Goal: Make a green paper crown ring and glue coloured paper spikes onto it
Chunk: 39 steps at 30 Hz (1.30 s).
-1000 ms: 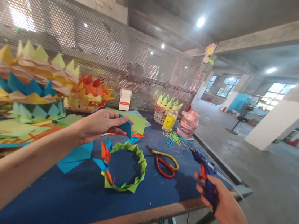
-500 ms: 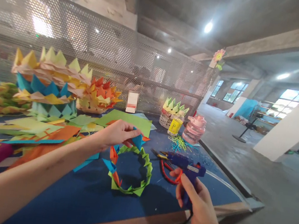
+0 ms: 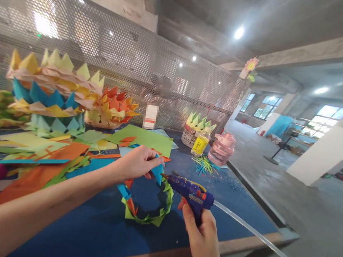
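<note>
My left hand [image 3: 142, 161] pinches a folded blue paper piece [image 3: 157, 172] above the far side of a paper ring. The green paper ring [image 3: 161, 214], with orange and blue folded points on its left side, lies on the dark blue tabletop [image 3: 84, 230]. In my right hand [image 3: 201, 232] is a blue hot glue gun [image 3: 190, 191], its fingers wrapped round the handle. The gun's nozzle is at the edge of the blue piece; whether they touch I cannot tell. A long clear glue stick [image 3: 259, 229] sticks out from the gun's back.
Stacked paper crowns [image 3: 54, 89] stand at the back left, behind loose coloured paper sheets [image 3: 44, 146]. At the back right are a pink bottle [image 3: 222, 147], a yellow-labelled bottle [image 3: 200, 144] and thin paper strips [image 3: 204, 164]. A perforated screen [image 3: 129, 65] closes off the far side.
My right hand has brought the glue gun leftward from the right of the ring, up to the blue paper piece. My left hand has shifted slightly lower, still pinching the piece.
</note>
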{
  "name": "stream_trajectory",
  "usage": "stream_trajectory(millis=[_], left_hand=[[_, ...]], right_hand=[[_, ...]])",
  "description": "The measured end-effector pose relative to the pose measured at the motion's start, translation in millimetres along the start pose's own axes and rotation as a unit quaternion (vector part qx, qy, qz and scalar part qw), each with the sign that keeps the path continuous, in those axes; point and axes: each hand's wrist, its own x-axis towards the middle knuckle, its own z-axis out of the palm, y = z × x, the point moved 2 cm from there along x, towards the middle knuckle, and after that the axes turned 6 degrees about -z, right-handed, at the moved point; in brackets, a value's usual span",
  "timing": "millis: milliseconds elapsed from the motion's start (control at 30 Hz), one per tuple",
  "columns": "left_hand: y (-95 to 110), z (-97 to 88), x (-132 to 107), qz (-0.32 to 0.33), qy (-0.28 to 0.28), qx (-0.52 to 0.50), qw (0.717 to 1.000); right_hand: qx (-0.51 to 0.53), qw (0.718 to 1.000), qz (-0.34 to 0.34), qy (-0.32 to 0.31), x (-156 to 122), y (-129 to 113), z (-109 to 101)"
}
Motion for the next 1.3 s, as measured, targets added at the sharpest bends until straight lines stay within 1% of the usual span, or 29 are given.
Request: stream_trajectory(millis=[100,267,500,833,1100,1300], left_hand=[[1,2.1,-2,-0.001,0.005,-0.008,1.0],[5,3.7,-5,-0.006,0.016,-0.004,1.0],[-1,4.0,-3,0.003,0.013,0.011,1.0],[2,4.4,-3,0.008,0.005,-0.015,1.0],[2,1.1,-3,0.0,0.013,-0.04,0.999],[6,-2.6,-4,-0.003,0.017,-0.057,0.998]], right_hand=[[-0.011,1.0,-0.018,0.011,-2,2,4],[-0.038,0.999,-0.035,-0.006,-1,-3,7],[-0.047,0.998,-0.046,0.007,-3,-4,8],[-0.064,0.996,-0.063,0.002,-3,-9,5],[-0.056,0.997,-0.056,0.008,-5,-7,4],[-0.041,0.998,-0.054,-0.003,-7,-8,3]])
